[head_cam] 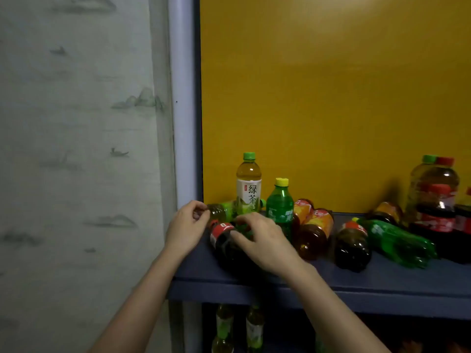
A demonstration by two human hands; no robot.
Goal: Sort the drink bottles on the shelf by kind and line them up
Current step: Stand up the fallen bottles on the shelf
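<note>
Shelf [382, 278], left end, head view

Left hand [187, 226] sat by the shelf's left post. Its fingers were curled against the near end of a lying green tea bottle [220, 212]. Whether they pinched it or only touched it could not be told. That bottle's long axis ran left to right along the back, passing behind the upright green tea bottle [248, 184]. A green cap showing past the upright one's right side was probably its cap.

Just in front lay the cola bottle [224, 244], red label toward the back and dark body toward the front edge, so its axis ran front to back. Right hand [262, 238] arched over it from the right, fingers bent down round its shoulder in what read as a grip. The thumb was hidden. Something green under the fingertips was too covered to name.

Judgement: the right hand was the nearer to the cola bottle, which lay under and just left of its palm. To stand it up, the neck would have to swing upward without touching the upright tea bottle behind.

Further right stood an upright green soda bottle [280, 207], then toppled amber tea bottles [314, 231], a dark red-labelled bottle [353, 247] and a lying green soda bottle [397, 240]. Large upright bottles [435, 200] stood at the frame edge, partly cut off.

The lower shelf was dim — only a few bottle tops [224, 324] showed
</note>
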